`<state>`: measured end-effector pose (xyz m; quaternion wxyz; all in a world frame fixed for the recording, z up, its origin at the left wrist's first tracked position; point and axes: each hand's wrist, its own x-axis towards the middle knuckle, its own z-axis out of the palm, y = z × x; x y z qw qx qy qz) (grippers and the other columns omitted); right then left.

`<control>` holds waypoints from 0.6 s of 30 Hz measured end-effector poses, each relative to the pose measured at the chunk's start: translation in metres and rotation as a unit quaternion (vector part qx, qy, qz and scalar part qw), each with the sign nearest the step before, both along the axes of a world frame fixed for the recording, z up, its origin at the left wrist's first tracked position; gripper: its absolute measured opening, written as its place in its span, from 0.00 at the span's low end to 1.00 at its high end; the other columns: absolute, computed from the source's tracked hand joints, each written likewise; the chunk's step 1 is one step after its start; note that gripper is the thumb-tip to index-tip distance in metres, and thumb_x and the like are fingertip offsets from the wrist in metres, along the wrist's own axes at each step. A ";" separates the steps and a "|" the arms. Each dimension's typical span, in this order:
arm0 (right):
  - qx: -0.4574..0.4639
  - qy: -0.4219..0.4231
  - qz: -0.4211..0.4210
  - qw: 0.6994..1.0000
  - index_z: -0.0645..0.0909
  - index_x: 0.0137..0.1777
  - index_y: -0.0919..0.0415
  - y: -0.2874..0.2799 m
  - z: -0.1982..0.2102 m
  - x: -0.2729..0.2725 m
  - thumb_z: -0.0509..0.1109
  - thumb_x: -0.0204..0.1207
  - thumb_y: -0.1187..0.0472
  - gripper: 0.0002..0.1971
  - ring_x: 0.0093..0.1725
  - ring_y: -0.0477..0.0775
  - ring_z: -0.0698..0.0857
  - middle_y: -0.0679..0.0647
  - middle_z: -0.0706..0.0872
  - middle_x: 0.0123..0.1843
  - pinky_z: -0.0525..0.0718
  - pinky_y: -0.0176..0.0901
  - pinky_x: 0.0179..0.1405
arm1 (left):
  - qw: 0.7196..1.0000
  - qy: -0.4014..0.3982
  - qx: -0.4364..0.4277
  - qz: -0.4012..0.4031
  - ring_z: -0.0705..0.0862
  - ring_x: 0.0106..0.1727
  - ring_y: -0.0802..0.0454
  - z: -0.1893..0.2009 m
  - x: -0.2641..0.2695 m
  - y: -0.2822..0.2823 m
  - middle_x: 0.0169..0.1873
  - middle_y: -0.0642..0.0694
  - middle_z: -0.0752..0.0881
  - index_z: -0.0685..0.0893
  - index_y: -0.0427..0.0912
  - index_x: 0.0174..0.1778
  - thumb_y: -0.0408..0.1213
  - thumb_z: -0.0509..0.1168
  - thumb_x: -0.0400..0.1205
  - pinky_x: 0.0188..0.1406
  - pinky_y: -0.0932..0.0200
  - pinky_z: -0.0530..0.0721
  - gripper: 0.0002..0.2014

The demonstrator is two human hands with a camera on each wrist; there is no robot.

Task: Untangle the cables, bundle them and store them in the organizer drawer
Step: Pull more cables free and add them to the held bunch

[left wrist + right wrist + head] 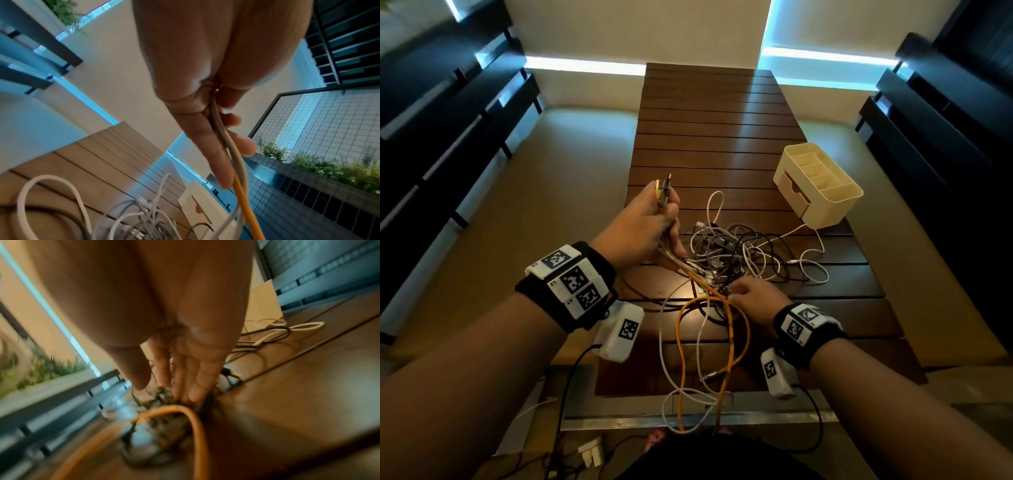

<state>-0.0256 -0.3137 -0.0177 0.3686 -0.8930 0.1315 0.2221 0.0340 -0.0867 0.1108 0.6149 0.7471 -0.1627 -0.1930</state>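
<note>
A loose knot of cables [736, 253] — white, grey, black and one orange cable [722, 329] — lies on the slatted tabletop [709, 113], its lower loops hanging over the near edge. They are judged light, limp and springy, likely to drag their neighbours when pulled; the stiff plug ends give the surest hold. Several such ends [663, 192] are gathered upright in the left hand [643, 226], whose fingers are curled round the strands. The right hand [755, 298] is lowered onto the near side of the knot, fingertips [193, 395] bent into the strands; whether anything is actually pinched cannot be told through the blur. The cream organizer [822, 185] stands just beyond the tangle, one white cable running up against its base — its top compartments look empty, and its drawer [791, 192] is closed, contents unseen.
</note>
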 end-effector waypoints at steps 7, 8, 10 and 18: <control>-0.125 -0.028 0.045 0.991 0.85 0.64 0.54 0.005 -0.016 0.001 0.78 0.75 0.57 0.18 0.61 0.54 0.84 0.54 0.84 0.64 0.85 0.48 0.61 | 0.998 -0.012 0.069 0.008 0.87 0.32 0.46 -0.017 0.001 0.006 0.33 0.44 0.79 0.70 0.49 0.51 0.38 0.51 0.91 0.32 0.47 0.87 0.05; -0.126 -0.039 0.049 0.990 0.86 0.62 0.53 0.007 -0.014 0.002 0.78 0.75 0.57 0.16 0.60 0.53 0.83 0.53 0.83 0.64 0.85 0.47 0.60 | 0.997 -0.006 0.077 0.006 0.87 0.33 0.45 -0.019 0.000 0.003 0.34 0.43 0.78 0.70 0.49 0.52 0.38 0.52 0.91 0.32 0.46 0.88 0.04; -0.133 -0.065 0.056 0.987 0.87 0.61 0.53 0.009 -0.008 0.004 0.77 0.76 0.56 0.14 0.60 0.52 0.82 0.52 0.82 0.63 0.84 0.45 0.59 | 0.997 0.012 0.081 0.003 0.87 0.34 0.44 -0.025 -0.002 -0.001 0.36 0.42 0.78 0.70 0.49 0.53 0.40 0.52 0.91 0.31 0.46 0.88 0.04; -0.068 -0.066 0.021 0.995 0.84 0.66 0.53 0.012 0.015 0.002 0.72 0.79 0.61 0.16 0.54 0.52 0.88 0.54 0.86 0.60 0.90 0.52 0.54 | 0.998 0.020 0.057 0.000 0.88 0.34 0.45 -0.026 -0.009 -0.017 0.34 0.44 0.79 0.70 0.47 0.54 0.40 0.53 0.91 0.34 0.37 0.91 0.03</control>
